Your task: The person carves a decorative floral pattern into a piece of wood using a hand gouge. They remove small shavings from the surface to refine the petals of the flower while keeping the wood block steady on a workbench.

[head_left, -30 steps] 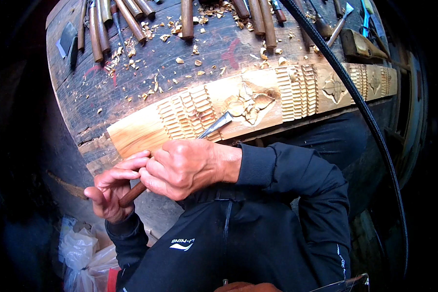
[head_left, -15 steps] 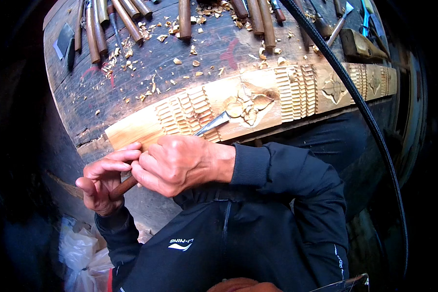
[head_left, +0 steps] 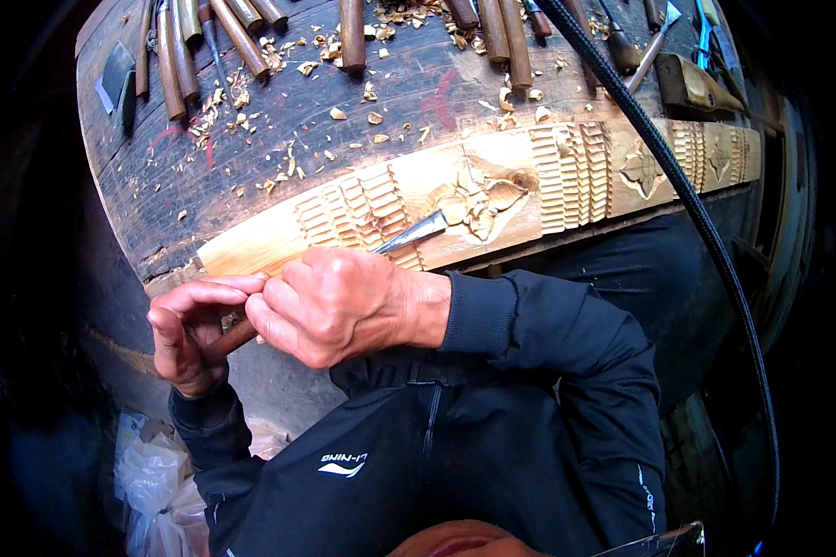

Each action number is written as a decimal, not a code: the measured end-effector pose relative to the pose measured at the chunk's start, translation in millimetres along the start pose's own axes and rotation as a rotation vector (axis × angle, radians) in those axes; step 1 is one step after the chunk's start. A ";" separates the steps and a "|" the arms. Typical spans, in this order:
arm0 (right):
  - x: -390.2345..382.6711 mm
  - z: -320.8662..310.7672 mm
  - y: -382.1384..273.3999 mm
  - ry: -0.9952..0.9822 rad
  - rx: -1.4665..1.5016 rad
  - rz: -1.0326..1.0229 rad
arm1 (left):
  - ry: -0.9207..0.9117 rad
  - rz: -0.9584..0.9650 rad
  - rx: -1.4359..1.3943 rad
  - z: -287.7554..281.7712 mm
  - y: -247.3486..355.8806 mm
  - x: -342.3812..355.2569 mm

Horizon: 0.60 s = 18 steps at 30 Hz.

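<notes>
My right hand is closed round the shank of a wood-carving chisel, knuckles up. My left hand is at the rear of its brown wooden handle, which lies across the palm; the fingers bend over it and reach the right hand, while the thumb stands off. The chisel's metal blade slants up to the right, and its broad tip meets the left petal of a carved flower. That flower sits in a long pale wooden board, between bands of notched rows.
The board lies along the near edge of a dark, worn workbench. Wood shavings and several wooden tool handles lie beyond it. A mallet-like wooden block stands far right. A black braided cable crosses the view. Plastic bags are lower left.
The chisel tip has shifted slightly to the right and up, onto the petal. My left hand has tilted a little and moved slightly left and up, its fingers still against the right hand.
</notes>
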State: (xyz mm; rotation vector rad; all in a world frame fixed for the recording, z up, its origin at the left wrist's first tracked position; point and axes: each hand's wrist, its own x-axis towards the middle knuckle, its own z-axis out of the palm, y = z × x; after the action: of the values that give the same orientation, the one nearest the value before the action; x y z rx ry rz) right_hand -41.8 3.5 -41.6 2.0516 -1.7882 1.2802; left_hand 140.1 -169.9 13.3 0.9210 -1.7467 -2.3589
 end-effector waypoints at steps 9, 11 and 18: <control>-1.7 -4.0 2.7 0.012 0.006 0.035 | -0.022 -0.087 -0.011 -0.7 6.6 4.9; 0.4 -6.8 2.9 -0.010 0.010 0.042 | -0.013 -0.118 -0.015 2.0 13.0 6.1; 0.9 -7.8 2.6 0.001 0.033 0.057 | 0.052 -0.205 -0.018 10.8 24.1 9.7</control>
State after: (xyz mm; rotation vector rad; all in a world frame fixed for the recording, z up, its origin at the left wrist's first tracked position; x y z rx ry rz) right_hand -47.9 6.7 -37.2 2.0308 -1.8508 1.3346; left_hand 119.8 -173.1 32.6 1.2010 -1.6832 -2.4404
